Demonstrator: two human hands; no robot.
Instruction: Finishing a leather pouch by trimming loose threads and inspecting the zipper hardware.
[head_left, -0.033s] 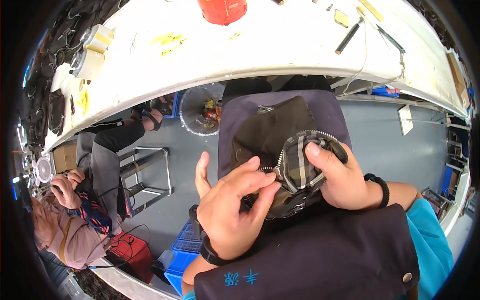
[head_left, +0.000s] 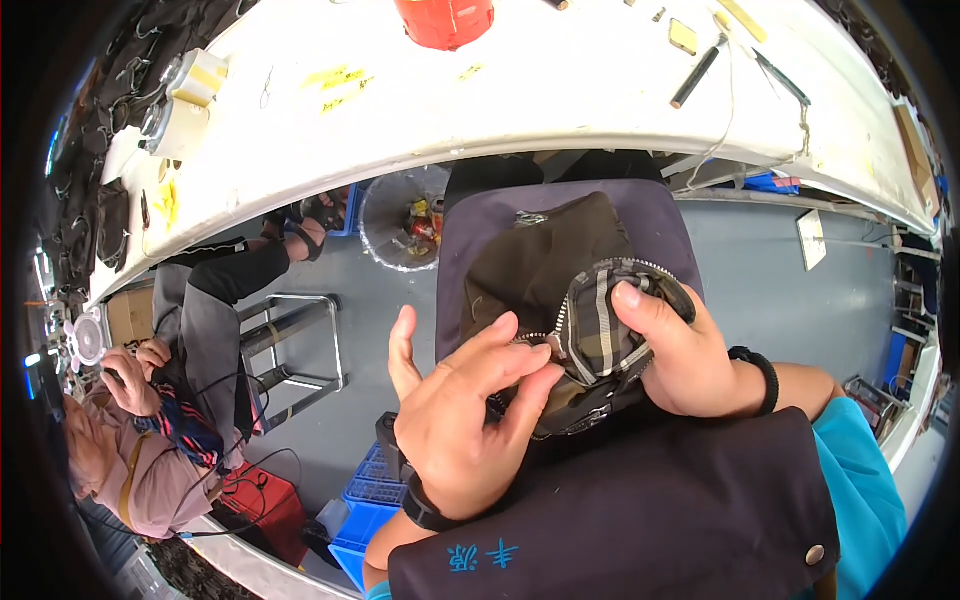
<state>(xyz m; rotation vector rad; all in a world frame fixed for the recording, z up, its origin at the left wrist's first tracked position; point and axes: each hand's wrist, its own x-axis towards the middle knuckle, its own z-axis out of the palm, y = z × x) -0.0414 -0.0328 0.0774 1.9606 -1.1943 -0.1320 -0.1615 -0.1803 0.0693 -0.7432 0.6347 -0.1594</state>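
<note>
Mid-frame, my left grip (head_left: 465, 415) pinches the zipper (head_left: 630, 262); my right grip (head_left: 695, 365) clamps the dark pouch (head_left: 545, 258) by its plaid lining (head_left: 598, 325), seemingly spreading its mouth.

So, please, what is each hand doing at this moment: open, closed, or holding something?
Left hand: closed, thumb and finger pinching at the zip.
Right hand: closed, holding the bag.
</note>
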